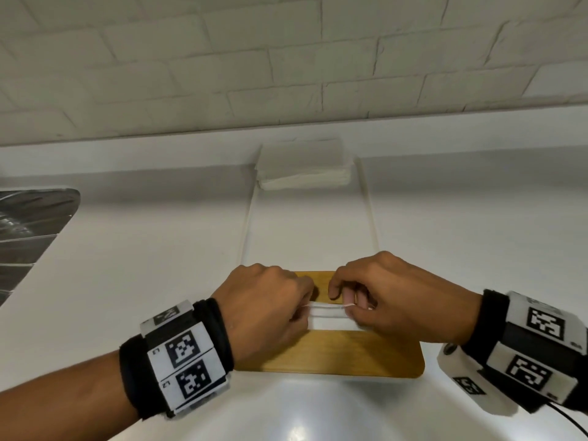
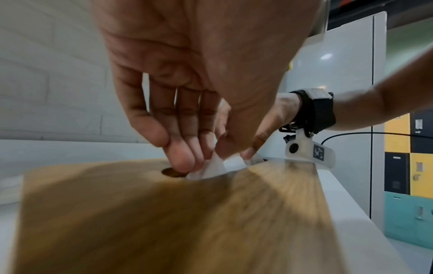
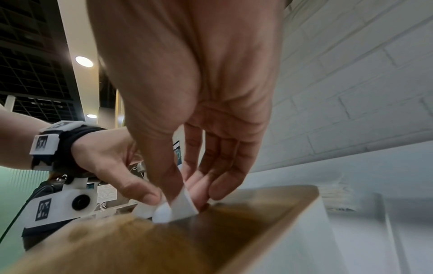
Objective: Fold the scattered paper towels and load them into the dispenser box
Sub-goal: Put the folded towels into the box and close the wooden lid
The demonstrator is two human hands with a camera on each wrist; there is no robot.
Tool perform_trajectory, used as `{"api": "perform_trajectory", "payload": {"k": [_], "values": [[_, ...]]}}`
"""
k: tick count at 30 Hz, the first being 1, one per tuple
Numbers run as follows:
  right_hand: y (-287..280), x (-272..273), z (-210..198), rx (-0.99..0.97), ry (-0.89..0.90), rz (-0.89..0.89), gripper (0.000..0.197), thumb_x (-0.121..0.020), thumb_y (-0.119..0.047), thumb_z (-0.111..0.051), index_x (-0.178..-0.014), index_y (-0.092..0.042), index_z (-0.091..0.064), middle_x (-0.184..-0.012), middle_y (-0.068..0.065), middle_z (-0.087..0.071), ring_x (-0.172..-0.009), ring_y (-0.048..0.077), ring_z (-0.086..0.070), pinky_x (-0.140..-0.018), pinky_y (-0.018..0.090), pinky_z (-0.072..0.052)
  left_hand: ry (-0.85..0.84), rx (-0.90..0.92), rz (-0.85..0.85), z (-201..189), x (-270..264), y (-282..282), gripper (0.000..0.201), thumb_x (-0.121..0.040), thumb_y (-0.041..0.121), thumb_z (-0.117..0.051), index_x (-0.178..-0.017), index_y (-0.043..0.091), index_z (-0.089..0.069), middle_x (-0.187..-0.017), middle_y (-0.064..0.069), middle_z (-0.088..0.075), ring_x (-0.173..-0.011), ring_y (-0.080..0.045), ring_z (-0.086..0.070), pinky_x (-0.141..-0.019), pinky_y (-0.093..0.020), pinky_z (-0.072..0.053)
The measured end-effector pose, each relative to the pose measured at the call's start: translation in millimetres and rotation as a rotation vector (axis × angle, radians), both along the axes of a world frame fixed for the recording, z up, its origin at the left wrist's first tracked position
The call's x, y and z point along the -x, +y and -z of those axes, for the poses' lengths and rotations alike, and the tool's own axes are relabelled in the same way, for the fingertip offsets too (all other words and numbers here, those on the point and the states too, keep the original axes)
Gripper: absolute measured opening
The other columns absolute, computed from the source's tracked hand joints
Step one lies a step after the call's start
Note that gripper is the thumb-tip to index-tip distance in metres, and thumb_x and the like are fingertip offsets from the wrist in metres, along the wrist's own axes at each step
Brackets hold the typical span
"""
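A white paper towel (image 1: 327,320) rises out of the slot in the dispenser box's wooden lid (image 1: 334,354). My left hand (image 1: 304,308) pinches its left end and my right hand (image 1: 348,305) pinches its right end, both just above the lid. In the left wrist view my left hand's fingertips (image 2: 187,163) hold the crumpled towel (image 2: 212,169) beside the slot's round end on the lid (image 2: 164,222). In the right wrist view my right hand's thumb and fingers (image 3: 178,189) pinch a towel corner (image 3: 183,205) over the lid (image 3: 199,241). The box body is hidden under the lid.
A stack of folded white towels (image 1: 302,173) lies at the back by the brick wall, also seen as the stack (image 3: 337,196). A shiny metal surface (image 1: 28,224) sits at the far left. The white counter (image 1: 477,233) spreads around the box. A black cable (image 1: 569,421) trails from my right wrist.
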State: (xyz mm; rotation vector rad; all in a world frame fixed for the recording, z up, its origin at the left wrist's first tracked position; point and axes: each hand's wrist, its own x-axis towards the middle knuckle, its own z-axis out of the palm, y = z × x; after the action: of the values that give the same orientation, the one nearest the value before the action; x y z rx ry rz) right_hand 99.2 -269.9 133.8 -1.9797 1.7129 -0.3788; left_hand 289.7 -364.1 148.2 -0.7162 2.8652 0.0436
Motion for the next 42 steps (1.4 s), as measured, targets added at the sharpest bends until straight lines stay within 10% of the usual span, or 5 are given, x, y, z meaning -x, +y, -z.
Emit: {"api": "perform_trajectory", "payload": {"k": [5,10,24,32,42], "values": [[9,-3,-4,-0.067,0.241,-0.009,0.014,-0.09,-0.017,-0.047,-0.087,-0.028,-0.055,-0.087,-0.011,-0.052,-0.073,0.01,-0.047,-0.055,0.017,-0.03,-0.043,-0.126,-0.057,-2,-5,3,0.01,-0.097,0.023,-0.043,-0.093,0.033,-0.043,-0.089,0.013,-0.048,-0.077,-0.017,-0.048,-0.063,-0.029,-0.038],[17,-7,-10,-0.027,0.228,0.07,0.013,-0.098,-0.025,-0.04,-0.089,-0.026,-0.05,-0.087,-0.009,-0.053,-0.077,0.014,-0.051,-0.068,0.029,-0.044,-0.012,-0.297,-0.125,-4,-17,-2,0.015,-0.098,0.017,-0.045,-0.1,0.031,-0.043,-0.09,0.014,-0.05,-0.082,-0.017,-0.055,-0.076,-0.037,-0.051],[29,-8,1,0.078,0.222,0.047,0.01,-0.091,-0.028,-0.045,-0.086,-0.031,-0.053,-0.083,-0.014,-0.052,-0.077,0.008,-0.045,-0.063,0.016,-0.035,0.241,-0.419,-0.056,19,-28,-10,0.01,-0.102,0.03,-0.052,-0.103,0.031,-0.062,-0.091,0.021,-0.054,-0.082,-0.003,-0.054,-0.077,-0.026,-0.05],[25,-8,7,0.122,0.398,-0.086,0.031,-0.092,-0.029,-0.028,-0.084,-0.033,-0.058,-0.073,-0.013,-0.058,-0.074,0.01,-0.052,-0.075,0.03,-0.046,0.154,-0.286,0.063,19,-26,-10,0.01,-0.102,0.026,-0.053,-0.106,0.027,-0.063,-0.098,0.016,-0.057,-0.091,-0.01,-0.056,-0.076,-0.023,-0.041],[8,-10,19,0.198,0.657,-0.266,0.027,-0.074,-0.016,-0.075,-0.066,-0.031,-0.054,-0.052,-0.009,-0.048,-0.042,0.016,-0.042,-0.052,0.025,-0.029,0.131,-0.277,0.022,9,-22,-14,0.013,-0.096,0.041,-0.061,-0.088,0.039,-0.051,-0.079,0.021,-0.046,-0.078,-0.002,-0.048,-0.065,-0.014,-0.037]]}}
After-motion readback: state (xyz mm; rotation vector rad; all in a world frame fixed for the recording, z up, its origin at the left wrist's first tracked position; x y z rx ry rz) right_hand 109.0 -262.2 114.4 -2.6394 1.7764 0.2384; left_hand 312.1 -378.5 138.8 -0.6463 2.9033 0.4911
